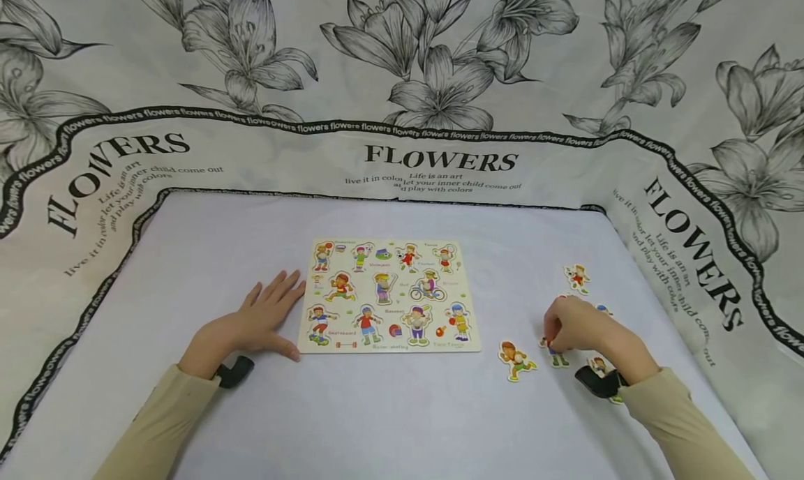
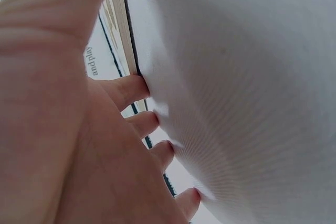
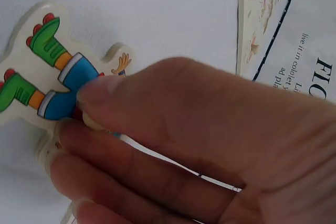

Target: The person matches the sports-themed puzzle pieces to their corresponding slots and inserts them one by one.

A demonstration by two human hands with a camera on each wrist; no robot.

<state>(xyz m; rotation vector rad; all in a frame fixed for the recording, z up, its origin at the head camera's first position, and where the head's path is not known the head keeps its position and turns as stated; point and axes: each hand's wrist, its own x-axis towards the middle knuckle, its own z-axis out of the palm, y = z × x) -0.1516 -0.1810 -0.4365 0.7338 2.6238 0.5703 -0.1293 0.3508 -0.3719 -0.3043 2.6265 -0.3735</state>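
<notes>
A peg puzzle board [image 1: 474,326] with several printed sports figures lies flat on the white table. My left hand [image 1: 264,319] rests palm down along the board's left side, fingers spread and straight, fingertips at its edge. To the right of the board, my right hand [image 1: 574,323] pinches a roller-skater puzzle piece [image 1: 557,358] between thumb and fingers. In the right wrist view that piece [image 3: 44,43] shows green skates and blue shorts; the hand covers its upper part, and a bit of a pale knob shows by the thumb.
A runner piece [image 1: 516,361] lies between board and right hand. Beyond that hand is a footballer piece [image 1: 576,279]. Another piece [image 1: 604,310] peeks out behind the hand, and one more [image 1: 599,365] lies partly under the right wrist. Flower-printed cloth [image 1: 440,166] surrounds the table.
</notes>
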